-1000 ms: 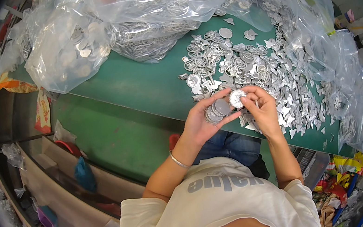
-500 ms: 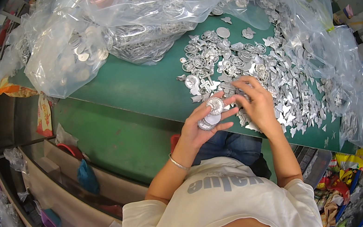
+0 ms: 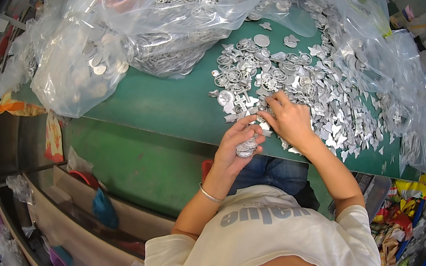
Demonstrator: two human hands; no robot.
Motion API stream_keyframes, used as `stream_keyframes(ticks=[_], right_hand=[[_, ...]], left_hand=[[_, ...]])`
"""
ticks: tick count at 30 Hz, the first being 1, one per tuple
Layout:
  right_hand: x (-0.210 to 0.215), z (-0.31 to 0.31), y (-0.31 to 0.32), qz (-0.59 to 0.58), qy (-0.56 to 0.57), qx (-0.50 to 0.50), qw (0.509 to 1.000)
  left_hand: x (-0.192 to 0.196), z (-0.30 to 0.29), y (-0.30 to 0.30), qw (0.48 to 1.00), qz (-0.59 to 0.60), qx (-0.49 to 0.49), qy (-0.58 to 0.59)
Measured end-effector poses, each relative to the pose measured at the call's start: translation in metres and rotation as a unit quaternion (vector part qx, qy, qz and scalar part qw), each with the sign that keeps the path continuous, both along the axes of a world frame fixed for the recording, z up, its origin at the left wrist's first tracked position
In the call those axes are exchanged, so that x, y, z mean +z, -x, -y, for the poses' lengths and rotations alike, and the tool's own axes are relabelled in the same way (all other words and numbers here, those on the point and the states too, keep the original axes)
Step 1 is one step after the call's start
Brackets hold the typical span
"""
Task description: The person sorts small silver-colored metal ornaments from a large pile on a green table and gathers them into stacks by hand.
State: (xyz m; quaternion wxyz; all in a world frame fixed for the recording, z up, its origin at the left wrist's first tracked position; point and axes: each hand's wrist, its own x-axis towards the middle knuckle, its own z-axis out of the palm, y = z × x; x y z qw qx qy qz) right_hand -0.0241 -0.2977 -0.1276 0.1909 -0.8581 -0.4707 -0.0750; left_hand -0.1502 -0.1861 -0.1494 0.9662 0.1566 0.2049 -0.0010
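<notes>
My left hand (image 3: 234,143) curls around a small stack of round silver metal medallions (image 3: 247,147) in its palm, just off the table's near edge. To its right, my right hand (image 3: 291,120) reaches palm down over the near left part of a large heap of silver metal pieces (image 3: 330,107). Its thumb and forefinger are apart, with the fingertips down among the pieces. The heap mixes round openwork charms, plain discs, a cross and many butterfly-like shapes. What lies beneath the right palm is hidden.
The pieces lie on a green tabletop (image 3: 159,108). Clear plastic bags (image 3: 77,70) of metal parts stand along its far side, with more plastic (image 3: 410,87) at the right. A beige open trough (image 3: 94,222) is at the lower left. Colourful packets (image 3: 409,192) sit at the lower right.
My left fingers have closed from spread out to curled around the medallions. My right hand has moved from beside the left hand onto the heap, its fingertips now among the pieces.
</notes>
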Motion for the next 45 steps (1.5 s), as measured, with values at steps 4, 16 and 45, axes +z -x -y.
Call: stream_keyframes(ticks=[4, 16, 45], right_hand=[[0.004, 0.009, -0.010, -0.046, -0.068, 0.009, 0.997], [0.001, -0.017, -0.040, -0.014, 0.007, -0.039, 0.999], [0.022, 0.105, -0.003, -0.645, -0.527, -0.161, 0.530]], left_hand=[[-0.005, -0.003, 0.004, 0.993, 0.083, -0.016, 0.088], [0.006, 0.004, 0.004, 0.997, 0.064, -0.043, -0.021], [0.031, -0.056, -0.038, 0.404, -0.171, -0.064, -0.896]])
